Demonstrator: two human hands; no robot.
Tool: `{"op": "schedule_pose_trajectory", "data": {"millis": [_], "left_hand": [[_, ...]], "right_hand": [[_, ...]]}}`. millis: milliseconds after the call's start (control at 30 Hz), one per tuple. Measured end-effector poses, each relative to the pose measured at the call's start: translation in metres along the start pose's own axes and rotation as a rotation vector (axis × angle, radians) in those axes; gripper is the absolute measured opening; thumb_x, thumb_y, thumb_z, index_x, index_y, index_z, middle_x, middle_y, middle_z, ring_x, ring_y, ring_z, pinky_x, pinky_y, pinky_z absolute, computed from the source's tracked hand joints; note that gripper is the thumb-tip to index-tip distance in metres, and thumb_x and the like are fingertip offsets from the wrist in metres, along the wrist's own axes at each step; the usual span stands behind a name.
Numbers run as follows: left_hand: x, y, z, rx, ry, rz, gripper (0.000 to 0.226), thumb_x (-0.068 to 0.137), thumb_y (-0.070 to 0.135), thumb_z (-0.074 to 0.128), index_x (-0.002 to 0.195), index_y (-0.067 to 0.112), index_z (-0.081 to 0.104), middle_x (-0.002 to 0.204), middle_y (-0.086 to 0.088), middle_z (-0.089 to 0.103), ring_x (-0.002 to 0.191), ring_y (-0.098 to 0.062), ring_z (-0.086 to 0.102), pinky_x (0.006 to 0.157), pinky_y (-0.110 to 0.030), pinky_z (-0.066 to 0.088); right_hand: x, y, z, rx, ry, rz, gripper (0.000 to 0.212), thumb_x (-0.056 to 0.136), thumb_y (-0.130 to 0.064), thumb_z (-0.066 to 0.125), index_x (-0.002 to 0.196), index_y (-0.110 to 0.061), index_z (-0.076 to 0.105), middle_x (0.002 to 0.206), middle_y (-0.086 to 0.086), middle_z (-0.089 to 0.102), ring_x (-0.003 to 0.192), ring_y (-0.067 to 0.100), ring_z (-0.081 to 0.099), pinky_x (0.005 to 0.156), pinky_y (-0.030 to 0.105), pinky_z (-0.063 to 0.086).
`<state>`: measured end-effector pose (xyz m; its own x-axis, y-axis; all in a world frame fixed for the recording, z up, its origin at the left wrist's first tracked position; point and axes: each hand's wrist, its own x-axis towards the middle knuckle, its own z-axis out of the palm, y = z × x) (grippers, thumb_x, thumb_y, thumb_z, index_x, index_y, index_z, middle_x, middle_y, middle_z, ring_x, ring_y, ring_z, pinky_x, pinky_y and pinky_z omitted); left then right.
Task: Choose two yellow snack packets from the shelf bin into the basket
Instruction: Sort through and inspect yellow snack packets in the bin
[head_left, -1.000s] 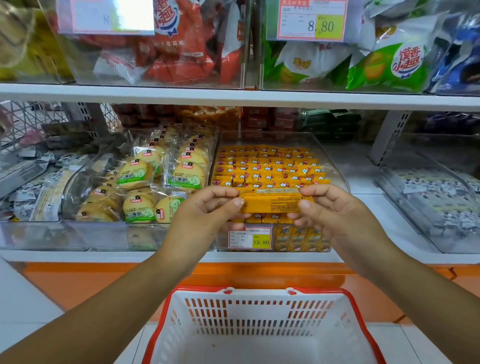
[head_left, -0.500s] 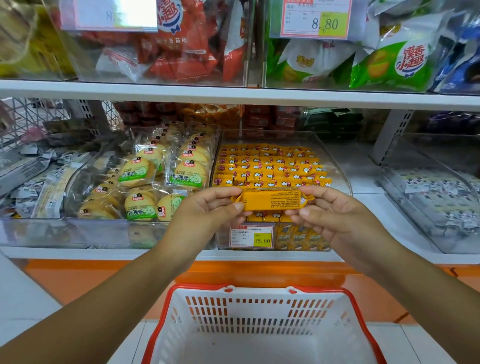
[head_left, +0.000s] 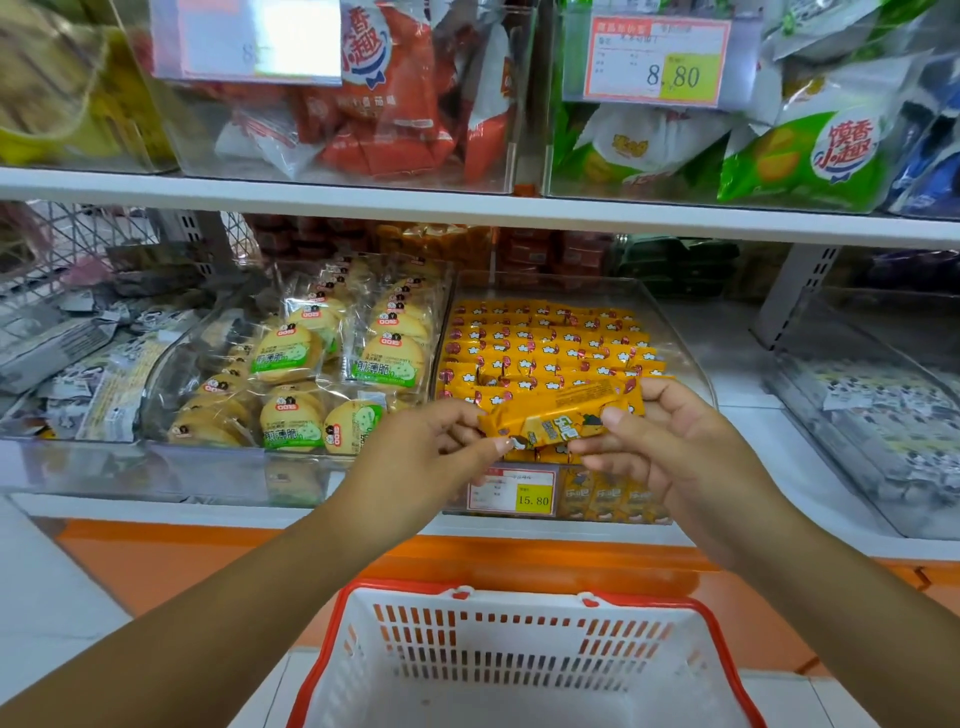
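Head view: left hand (head_left: 431, 457) and right hand (head_left: 670, 447) each clamp their fingers (head_left: 613, 415) on one end of a tilted yellow snack packet (head_left: 556, 415). It is held before the shelf bin (head_left: 693, 364)'s front edge, above the basket (head_left: 519, 592), probably to check its label before dropping it.

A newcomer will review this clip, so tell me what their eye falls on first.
The yellow snack packet sits at centre in front of the shelf, pinched at its ends by the left hand and right hand. Behind it, rows of yellow packets fill a clear bin on the lower shelf. Below stands the white basket with a red rim, no packet visible inside.
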<state>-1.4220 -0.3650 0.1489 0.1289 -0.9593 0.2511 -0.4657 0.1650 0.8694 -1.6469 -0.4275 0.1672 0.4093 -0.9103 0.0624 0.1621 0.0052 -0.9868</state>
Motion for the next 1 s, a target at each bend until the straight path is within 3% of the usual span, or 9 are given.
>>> {"op": "schedule_pose_trajectory", "data": {"millis": [33, 133, 233, 333, 433, 533, 700, 867, 1000], "left_hand": [[0.002, 0.000, -0.004, 0.134, 0.025, 0.055, 0.005, 0.085, 0.031, 0.075, 0.087, 0.030, 0.071, 0.068, 0.011, 0.066, 0.069, 0.000, 0.065, 0.061, -0.010, 0.048], [0.015, 0.001, -0.022, 0.520, 0.154, 0.258, 0.029, 0.085, 0.036, 0.072, 0.111, 0.023, 0.074, 0.082, 0.020, 0.055, 0.074, -0.003, 0.056, 0.068, -0.008, 0.040], [0.031, -0.002, -0.042, 0.725, 0.230, 0.346, 0.040, 0.088, 0.038, 0.070, 0.122, 0.016, 0.069, 0.106, 0.003, 0.064, 0.096, -0.014, 0.056, 0.083, -0.024, 0.040], [0.043, -0.010, -0.047, 0.863, 0.185, 0.336, 0.048, 0.091, 0.046, 0.063, 0.128, 0.015, 0.066, 0.116, -0.001, 0.064, 0.108, -0.019, 0.051, 0.087, -0.029, 0.036], [0.046, -0.019, -0.046, 0.896, 0.167, 0.378, 0.048, 0.092, 0.047, 0.058, 0.125, 0.014, 0.067, 0.115, 0.000, 0.064, 0.107, -0.021, 0.050, 0.089, -0.038, 0.043], [0.047, -0.028, -0.048, 0.876, 0.192, 0.422, 0.047, 0.092, 0.047, 0.058, 0.124, 0.014, 0.068, 0.112, 0.000, 0.065, 0.104, -0.019, 0.051, 0.088, -0.036, 0.043], [0.045, -0.038, -0.047, 0.823, 0.232, 0.438, 0.049, 0.093, 0.050, 0.055, 0.125, 0.015, 0.069, 0.114, 0.002, 0.065, 0.107, -0.020, 0.053, 0.091, -0.036, 0.044], [0.046, -0.044, -0.047, 0.778, 0.256, 0.466, 0.051, 0.093, 0.051, 0.051, 0.125, 0.016, 0.069, 0.115, 0.003, 0.065, 0.106, -0.019, 0.052, 0.091, -0.036, 0.045], [0.047, -0.046, -0.045, 0.763, 0.269, 0.476, 0.050, 0.092, 0.051, 0.053, 0.124, 0.016, 0.070, 0.114, 0.002, 0.066, 0.106, -0.019, 0.052, 0.090, -0.039, 0.047]], "right_hand": [[0.003, -0.002, 0.000, -0.045, 0.013, -0.013, 0.056, 0.074, -0.030, 0.072, 0.123, -0.010, 0.053, 0.107, 0.012, 0.075, 0.093, 0.031, 0.074, 0.071, 0.027, 0.061], [0.020, -0.011, 0.001, -0.188, 0.093, -0.097, 0.032, 0.088, -0.024, 0.069, 0.116, -0.016, 0.056, 0.102, 0.005, 0.076, 0.087, 0.023, 0.076, 0.074, 0.026, 0.060], [0.047, -0.021, 0.007, -0.337, 0.124, -0.233, 0.017, 0.093, -0.016, 0.067, 0.107, -0.021, 0.059, 0.096, -0.004, 0.077, 0.080, 0.015, 0.075, 0.070, 0.021, 0.058], [0.073, -0.028, 0.022, -0.480, 0.085, -0.314, 0.017, 0.092, -0.016, 0.069, 0.101, -0.027, 0.059, 0.090, -0.006, 0.075, 0.077, 0.011, 0.073, 0.072, 0.028, 0.058], [0.094, -0.029, 0.034, -0.698, 0.023, -0.318, 0.019, 0.090, -0.021, 0.072, 0.093, -0.035, 0.059, 0.088, -0.006, 0.074, 0.080, 0.016, 0.072, 0.080, 0.045, 0.059], [0.112, -0.025, 0.043, -0.891, -0.049, -0.258, 0.017, 0.087, -0.028, 0.074, 0.089, -0.034, 0.058, 0.089, -0.001, 0.073, 0.081, 0.021, 0.071, 0.081, 0.048, 0.059], [0.131, -0.028, 0.046, -1.030, -0.091, -0.205, 0.017, 0.086, -0.029, 0.075, 0.090, -0.029, 0.059, 0.086, -0.001, 0.069, 0.075, 0.012, 0.068, 0.068, 0.029, 0.055], [0.133, -0.018, 0.045, -1.203, -0.197, -0.198, 0.017, 0.084, -0.034, 0.076, 0.092, -0.032, 0.061, 0.086, -0.009, 0.063, 0.076, 0.012, 0.062, 0.062, 0.022, 0.046], [0.139, 0.002, 0.048, -1.398, -0.337, -0.141, 0.016, 0.096, -0.033, 0.062, 0.101, -0.021, 0.072, 0.095, -0.014, 0.043, 0.085, 0.004, 0.047, 0.078, 0.021, 0.035]]}}
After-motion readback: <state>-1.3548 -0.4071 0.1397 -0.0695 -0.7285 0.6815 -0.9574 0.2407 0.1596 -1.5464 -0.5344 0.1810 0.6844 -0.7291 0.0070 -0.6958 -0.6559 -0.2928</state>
